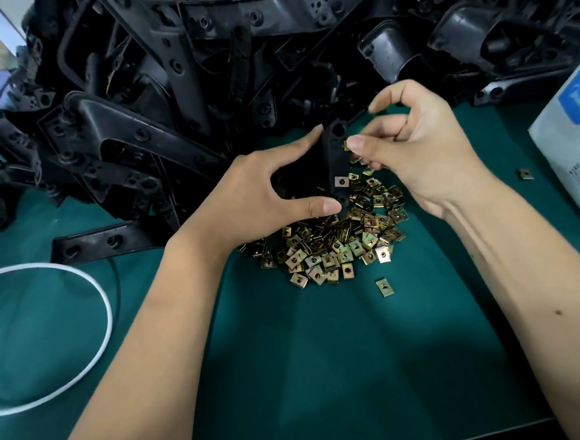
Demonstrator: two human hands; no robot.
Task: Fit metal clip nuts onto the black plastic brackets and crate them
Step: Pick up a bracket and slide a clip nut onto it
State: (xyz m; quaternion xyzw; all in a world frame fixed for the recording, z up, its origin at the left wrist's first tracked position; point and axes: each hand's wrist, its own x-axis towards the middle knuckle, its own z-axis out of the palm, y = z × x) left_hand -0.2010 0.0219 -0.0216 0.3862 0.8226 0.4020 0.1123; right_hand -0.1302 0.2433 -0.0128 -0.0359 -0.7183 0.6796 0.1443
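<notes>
Both busy | left hand [262, 190] grips bracket [336, 161] | right hand [414, 156] pinches clip nut [347, 145]

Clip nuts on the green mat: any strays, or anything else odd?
Two clip nuts lie apart from the pile: one just below it, another near the white box. Nothing looks damaged.

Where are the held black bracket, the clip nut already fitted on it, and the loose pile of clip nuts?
held black bracket [335, 163]: head view, middle of its strip between the two hands.
fitted clip nut [341, 182]: head view, its flat face near the bracket's lower end.
pile of clip nuts [331, 241]: head view, centre of the heap on the green mat.
</notes>
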